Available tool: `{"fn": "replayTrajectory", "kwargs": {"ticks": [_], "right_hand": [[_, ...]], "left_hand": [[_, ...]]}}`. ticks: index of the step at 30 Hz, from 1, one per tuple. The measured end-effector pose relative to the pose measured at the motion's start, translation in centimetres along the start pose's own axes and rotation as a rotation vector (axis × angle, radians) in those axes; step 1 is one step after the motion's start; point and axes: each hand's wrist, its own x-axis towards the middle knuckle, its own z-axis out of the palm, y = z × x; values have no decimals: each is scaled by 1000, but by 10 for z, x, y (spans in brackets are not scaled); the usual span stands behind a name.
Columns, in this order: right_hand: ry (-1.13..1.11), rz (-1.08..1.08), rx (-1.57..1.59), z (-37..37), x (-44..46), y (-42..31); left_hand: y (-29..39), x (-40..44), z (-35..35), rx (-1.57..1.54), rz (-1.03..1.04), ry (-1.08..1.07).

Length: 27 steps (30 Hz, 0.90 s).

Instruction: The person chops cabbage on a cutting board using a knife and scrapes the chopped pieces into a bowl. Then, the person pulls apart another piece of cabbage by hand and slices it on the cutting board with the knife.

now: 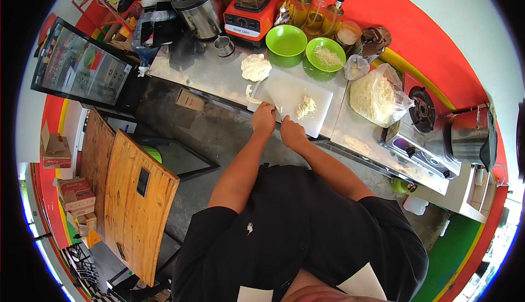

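My left hand [264, 118] is closed at the near-left edge of a white cutting board [322, 97]. Its fingers pinch the end of a pale strip [252, 96] of food. My right hand [293, 133] is closed at the near edge of the board, around what looks like a knife; its thin blade is hard to make out. A small heap of pale shreds [306, 106] lies on the board, right of the hands. Just beyond the board's left corner sits a pale, mushroom-like clump [256, 67].
Green bowls, one bare inside [286, 40] and one holding shreds [326, 54], stand behind the board. Right of it are a bag of shreds [377, 97] and a gas stove [424, 108]. A blender [249, 20] and oil bottles [315, 17] line the wall. A wooden table [136, 209] stands left.
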Motion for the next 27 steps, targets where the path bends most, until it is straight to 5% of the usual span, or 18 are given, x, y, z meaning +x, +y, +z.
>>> {"fn": "replayTrajectory", "kwargs": {"ticks": [27], "right_hand": [[-50, 21, 108, -13, 5, -2]], "left_hand": [[7, 5, 0, 108, -98, 35]]}}
